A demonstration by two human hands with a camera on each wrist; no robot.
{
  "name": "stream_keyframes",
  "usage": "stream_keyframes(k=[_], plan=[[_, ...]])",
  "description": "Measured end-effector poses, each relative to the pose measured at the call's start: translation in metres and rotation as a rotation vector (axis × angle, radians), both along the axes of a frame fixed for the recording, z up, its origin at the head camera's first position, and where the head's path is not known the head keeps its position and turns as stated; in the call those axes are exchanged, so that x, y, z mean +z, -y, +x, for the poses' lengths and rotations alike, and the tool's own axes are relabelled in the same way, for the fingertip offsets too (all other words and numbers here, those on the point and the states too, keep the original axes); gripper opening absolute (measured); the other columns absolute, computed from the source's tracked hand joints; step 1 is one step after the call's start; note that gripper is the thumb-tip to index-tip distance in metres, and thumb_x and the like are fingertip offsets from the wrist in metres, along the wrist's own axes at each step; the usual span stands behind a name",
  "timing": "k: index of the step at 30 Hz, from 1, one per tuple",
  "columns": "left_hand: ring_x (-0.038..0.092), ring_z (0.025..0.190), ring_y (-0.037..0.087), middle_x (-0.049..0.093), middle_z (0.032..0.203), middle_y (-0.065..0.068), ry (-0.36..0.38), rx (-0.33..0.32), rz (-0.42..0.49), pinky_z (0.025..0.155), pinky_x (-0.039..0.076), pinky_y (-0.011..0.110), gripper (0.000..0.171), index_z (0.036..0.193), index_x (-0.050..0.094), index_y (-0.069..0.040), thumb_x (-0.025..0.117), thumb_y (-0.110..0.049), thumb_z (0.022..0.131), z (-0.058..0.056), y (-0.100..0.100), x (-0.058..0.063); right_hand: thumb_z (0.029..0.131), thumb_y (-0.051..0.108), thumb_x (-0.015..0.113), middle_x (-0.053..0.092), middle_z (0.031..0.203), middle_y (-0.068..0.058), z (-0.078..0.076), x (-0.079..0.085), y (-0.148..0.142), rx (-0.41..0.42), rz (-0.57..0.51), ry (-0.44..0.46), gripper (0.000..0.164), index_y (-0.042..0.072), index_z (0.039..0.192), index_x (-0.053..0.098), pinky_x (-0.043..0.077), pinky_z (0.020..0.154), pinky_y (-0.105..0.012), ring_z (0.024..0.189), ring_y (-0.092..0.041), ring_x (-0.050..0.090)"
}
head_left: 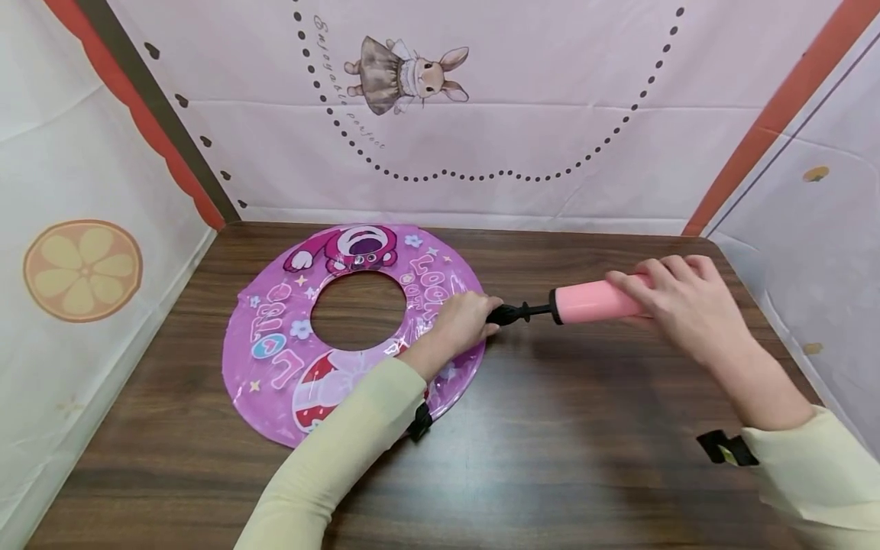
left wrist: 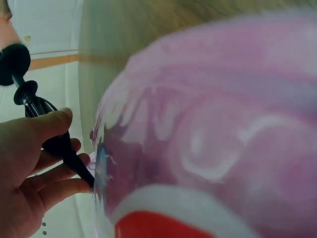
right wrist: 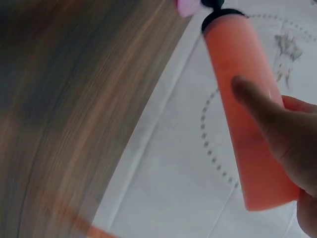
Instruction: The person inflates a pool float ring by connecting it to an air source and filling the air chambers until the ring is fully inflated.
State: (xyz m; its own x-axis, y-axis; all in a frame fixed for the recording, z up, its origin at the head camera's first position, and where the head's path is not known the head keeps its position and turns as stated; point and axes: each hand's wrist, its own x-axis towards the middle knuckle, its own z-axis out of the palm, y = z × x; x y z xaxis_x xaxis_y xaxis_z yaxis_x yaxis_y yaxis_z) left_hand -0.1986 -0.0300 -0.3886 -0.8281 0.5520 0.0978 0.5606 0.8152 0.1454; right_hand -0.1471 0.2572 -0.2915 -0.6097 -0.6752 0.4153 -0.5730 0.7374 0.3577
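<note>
A purple swim ring [head_left: 268, 382] with a cartoon bear and lettering lies on the left half of the table, looking puffed with air. At its right edge my left hand [head_left: 462, 319] grips the black nozzle end of a pink hand pump [head_left: 591, 300]. In the left wrist view the black nozzle [left wrist: 62, 146] runs between thumb and fingers down to the ring's surface. My right hand [head_left: 681, 302] wraps around the pump's pink barrel, its thumb lying along the barrel [right wrist: 247, 119] in the right wrist view. A thin black rod shows between barrel and nozzle.
The dark wooden table [head_left: 550, 458] is bounded by a pink printed cloth [head_left: 516, 153] at the back and pale cloths at both sides. A black strap piece [head_left: 419, 422] shows by the left sleeve, another [head_left: 727, 448] by the right sleeve.
</note>
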Motion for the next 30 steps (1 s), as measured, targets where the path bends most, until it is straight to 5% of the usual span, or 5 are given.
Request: stream_keyframes(k=[11,18,21,25,30], plan=[[0.066,0.081,0.019,0.070,0.092,0.003,-0.027,-0.006,0.028,0.070,0.054,0.032,0.032,0.108,0.065,-0.016,0.070,-0.032,0.081,0.002,-0.004,-0.002,0.063,0.023,0.078,0.057,0.086,-0.015,-0.004,-0.023,0.029,0.063,-0.049,-0.113,0.052,0.016,0.112,0.059,0.039,0.071,-0.051,0.080,-0.036,0.053],[0.065,0.086,0.020,0.069,0.098,0.004,0.031,0.001,0.009,0.075,0.053,0.032,0.037,0.116,0.063,-0.016,0.068,-0.032,0.082,0.001,-0.004,0.000,0.065,0.026,0.075,0.060,0.093,-0.015,0.001,-0.010,0.006,0.038,-0.044,-0.012,0.058,0.018,0.119,0.057,0.039,0.073,-0.050,0.086,-0.037,0.055],[0.065,0.086,0.020,0.069,0.099,0.004,0.033,-0.001,-0.012,0.074,0.054,0.032,0.038,0.117,0.062,-0.017,0.067,-0.032,0.082,0.000,-0.004,0.002,0.085,0.046,0.059,0.061,0.095,-0.016,0.007,-0.001,-0.012,0.008,-0.056,0.026,0.045,0.018,0.120,0.056,0.038,0.075,-0.052,0.087,-0.038,0.055],[0.065,0.086,0.020,0.069,0.099,0.004,0.038,-0.002,-0.030,0.074,0.054,0.032,0.039,0.117,0.062,-0.017,0.067,-0.033,0.083,-0.001,-0.002,0.003,0.088,0.067,0.015,0.062,0.093,-0.014,0.017,0.015,-0.041,-0.059,-0.119,0.015,0.071,0.018,0.113,0.060,0.037,0.075,-0.053,0.084,-0.038,0.054],[0.065,0.088,0.020,0.069,0.100,0.004,0.038,0.006,-0.040,0.077,0.053,0.033,0.041,0.117,0.062,-0.017,0.069,-0.035,0.081,0.000,-0.001,0.002,0.084,0.073,0.012,0.062,0.090,-0.014,0.025,0.025,-0.059,-0.118,-0.131,-0.019,0.079,0.017,0.109,0.061,0.038,0.074,-0.055,0.082,-0.039,0.054]])
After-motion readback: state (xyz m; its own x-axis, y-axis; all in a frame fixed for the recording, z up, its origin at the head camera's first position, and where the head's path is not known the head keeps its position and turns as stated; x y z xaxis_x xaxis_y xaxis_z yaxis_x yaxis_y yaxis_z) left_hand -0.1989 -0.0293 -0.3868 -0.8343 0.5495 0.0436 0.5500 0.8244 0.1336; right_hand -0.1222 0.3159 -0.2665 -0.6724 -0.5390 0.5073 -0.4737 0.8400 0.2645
